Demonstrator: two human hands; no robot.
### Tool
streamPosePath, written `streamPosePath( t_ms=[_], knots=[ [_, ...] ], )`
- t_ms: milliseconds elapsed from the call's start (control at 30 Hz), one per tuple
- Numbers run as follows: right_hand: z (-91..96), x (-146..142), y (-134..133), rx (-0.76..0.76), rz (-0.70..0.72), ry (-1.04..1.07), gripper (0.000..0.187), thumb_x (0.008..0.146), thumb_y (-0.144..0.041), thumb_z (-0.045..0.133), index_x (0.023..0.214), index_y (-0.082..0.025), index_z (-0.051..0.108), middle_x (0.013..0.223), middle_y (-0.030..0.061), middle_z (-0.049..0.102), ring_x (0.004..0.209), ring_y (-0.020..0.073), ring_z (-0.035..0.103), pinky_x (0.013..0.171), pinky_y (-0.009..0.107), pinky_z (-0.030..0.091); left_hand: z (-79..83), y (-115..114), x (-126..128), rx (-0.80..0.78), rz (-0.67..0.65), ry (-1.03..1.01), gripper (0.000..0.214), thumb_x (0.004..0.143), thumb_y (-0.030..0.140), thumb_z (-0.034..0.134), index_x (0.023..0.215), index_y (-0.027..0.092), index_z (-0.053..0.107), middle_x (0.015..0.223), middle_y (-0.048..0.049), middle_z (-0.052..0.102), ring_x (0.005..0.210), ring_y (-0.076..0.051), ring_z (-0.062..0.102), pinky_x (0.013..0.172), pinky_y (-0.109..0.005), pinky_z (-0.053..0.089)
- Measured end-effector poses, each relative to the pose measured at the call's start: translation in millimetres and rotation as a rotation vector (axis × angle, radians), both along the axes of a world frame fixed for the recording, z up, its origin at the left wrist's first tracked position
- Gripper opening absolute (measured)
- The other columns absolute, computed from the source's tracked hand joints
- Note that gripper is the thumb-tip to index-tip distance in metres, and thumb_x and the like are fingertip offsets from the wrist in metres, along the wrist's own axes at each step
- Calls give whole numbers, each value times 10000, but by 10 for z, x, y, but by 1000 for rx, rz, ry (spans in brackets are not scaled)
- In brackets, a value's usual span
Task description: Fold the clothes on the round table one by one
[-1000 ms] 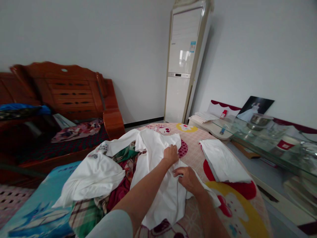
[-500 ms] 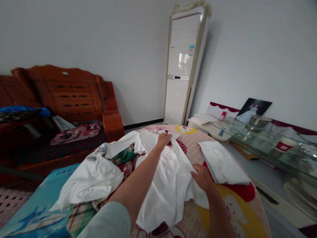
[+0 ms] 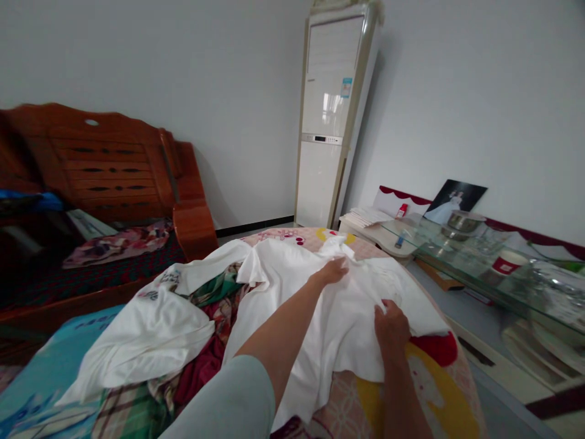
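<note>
A white T-shirt [image 3: 292,292] lies spread over the round table in front of me. My left hand [image 3: 335,271] is closed on its fabric near the far edge, by the bunched collar area. My right hand [image 3: 393,326] pinches the cloth at the right side, nearer to me. Beyond the right hand lies a folded white garment [image 3: 418,305], partly overlapped by the T-shirt. To the left, another white shirt [image 3: 155,329] with dark print sits crumpled on a heap of plaid and dark red clothes [image 3: 201,378].
The table wears a pink patterned tablecloth [image 3: 347,402]. At right stands a glass-topped cabinet [image 3: 461,262] with a paper cup [image 3: 507,262] and metal bowls. A wooden sofa [image 3: 100,171] is at left, a tall air conditioner [image 3: 324,122] at the back.
Both hands have moved to the right, pulling the T-shirt wider across the table. Its right part now reaches the folded white garment. The view has shifted slightly right.
</note>
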State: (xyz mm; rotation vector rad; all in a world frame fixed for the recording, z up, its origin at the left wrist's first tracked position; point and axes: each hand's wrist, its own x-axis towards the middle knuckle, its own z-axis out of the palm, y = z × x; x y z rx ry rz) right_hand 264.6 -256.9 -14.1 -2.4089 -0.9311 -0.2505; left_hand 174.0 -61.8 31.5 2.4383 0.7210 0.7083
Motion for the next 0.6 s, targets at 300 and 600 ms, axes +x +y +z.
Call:
streamPosePath(
  t_ms=[300,600],
  knots=[
    [149,-65,-13,48,-85,-107,375,843,-197,427,1150,-141,635,957,166,677,815,275,623,646,337,394,-209,-205,-1254,75,290,141,297,855,183,549,1143,170,622,1174,-101,660,1112,-221,603,1017,-357,431],
    [-121,-654,323,109,591,-35,227,850,-218,475,934,-170,680,894,71,680,843,182,604,794,268,424,-188,-228,-2325,34,878,291,425,902,275,482,1305,143,517,1046,-145,691,996,-280,649,856,-362,479]
  ],
)
